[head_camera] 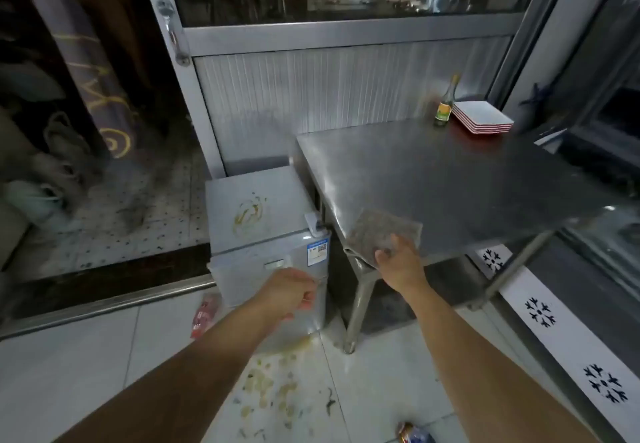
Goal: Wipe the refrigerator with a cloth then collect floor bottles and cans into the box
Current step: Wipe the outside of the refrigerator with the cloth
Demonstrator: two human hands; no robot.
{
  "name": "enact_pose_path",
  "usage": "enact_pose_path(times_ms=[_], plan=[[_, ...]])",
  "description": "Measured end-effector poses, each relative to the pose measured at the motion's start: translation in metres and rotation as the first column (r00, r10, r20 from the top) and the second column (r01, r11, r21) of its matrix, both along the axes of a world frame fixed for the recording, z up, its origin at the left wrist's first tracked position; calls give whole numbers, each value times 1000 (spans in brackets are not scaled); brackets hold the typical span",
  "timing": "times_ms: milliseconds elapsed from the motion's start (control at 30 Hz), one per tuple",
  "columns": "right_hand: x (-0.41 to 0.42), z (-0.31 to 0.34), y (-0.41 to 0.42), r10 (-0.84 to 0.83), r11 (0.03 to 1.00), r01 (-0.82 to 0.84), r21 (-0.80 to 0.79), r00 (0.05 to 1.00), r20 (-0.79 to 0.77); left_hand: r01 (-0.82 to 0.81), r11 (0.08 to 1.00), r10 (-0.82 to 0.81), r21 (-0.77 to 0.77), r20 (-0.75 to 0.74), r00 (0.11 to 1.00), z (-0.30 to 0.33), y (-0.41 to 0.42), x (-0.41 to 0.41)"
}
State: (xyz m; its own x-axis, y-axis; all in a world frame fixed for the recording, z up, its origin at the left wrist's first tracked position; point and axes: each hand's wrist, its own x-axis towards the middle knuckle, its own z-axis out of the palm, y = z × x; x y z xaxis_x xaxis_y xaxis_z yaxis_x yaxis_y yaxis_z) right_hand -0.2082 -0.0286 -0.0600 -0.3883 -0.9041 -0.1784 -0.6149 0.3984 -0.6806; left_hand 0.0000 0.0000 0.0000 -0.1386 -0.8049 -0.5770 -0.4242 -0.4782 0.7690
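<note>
A small grey refrigerator stands on the floor beside a steel table; its top carries a yellowish stain. A grey cloth lies on the table's near corner, hanging a little over the edge. My right hand rests on the cloth's near edge, fingers curling onto it. My left hand hovers loosely curled in front of the refrigerator door and holds nothing. A red-labelled bottle lies on the floor left of the refrigerator. A crushed can lies at the bottom edge.
A dark glass bottle and stacked red-and-white trays stand at the table's far end. Yellowish spill and debris spread over the white tiles in front of the refrigerator. A metal partition wall runs behind; a door threshold lies at left.
</note>
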Motion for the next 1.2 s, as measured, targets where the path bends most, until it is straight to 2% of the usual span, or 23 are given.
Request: enact_pose_path(times_ms=[100, 167, 333, 567, 700, 800, 867, 967, 1067, 1200], plan=[[-17, -22, -36, 3, 1000, -4, -3, 968, -251, 18, 999, -18, -36, 12, 1000, -15, -40, -14], [-27, -33, -54, 45, 999, -33, 42, 941, -336, 52, 998, -51, -28, 32, 998, -21, -61, -23], [-34, -59, -69, 100, 984, -29, 177, 908, -407, 40, 999, -41, 22, 23, 999, -38, -90, -36], [-24, -59, -74, -70, 996, 85, 8, 869, -490, 58, 997, -58, 59, -3, 998, -41, -98, -32], [-7, -42, -69, -43, 999, 27, -43, 897, -440, 39, 998, -39, 56, -1, 999, -28, -100, -16], [24, -19, -68, -11, 993, -41, -111, 900, -436, 31, 999, -31, -11, 61, 998, -13, -101, 4], [53, 2, -72, 73, 985, -132, -115, 906, -417, 15, 997, -7, -70, 100, 995, -3, -104, 23], [104, 33, -79, 265, 953, -290, -88, 938, -223, -44, 988, 51, -146, 43, 998, 6, -112, 66], [157, 62, -81, 429, 899, -435, -50, 898, -96, -48, 965, 55, -258, 20, 998, 18, -125, 123], [235, 86, -83, 510, 860, -510, -11, 860, 16, 136, 954, -113, -266, 102, 988, 26, -146, 209]])
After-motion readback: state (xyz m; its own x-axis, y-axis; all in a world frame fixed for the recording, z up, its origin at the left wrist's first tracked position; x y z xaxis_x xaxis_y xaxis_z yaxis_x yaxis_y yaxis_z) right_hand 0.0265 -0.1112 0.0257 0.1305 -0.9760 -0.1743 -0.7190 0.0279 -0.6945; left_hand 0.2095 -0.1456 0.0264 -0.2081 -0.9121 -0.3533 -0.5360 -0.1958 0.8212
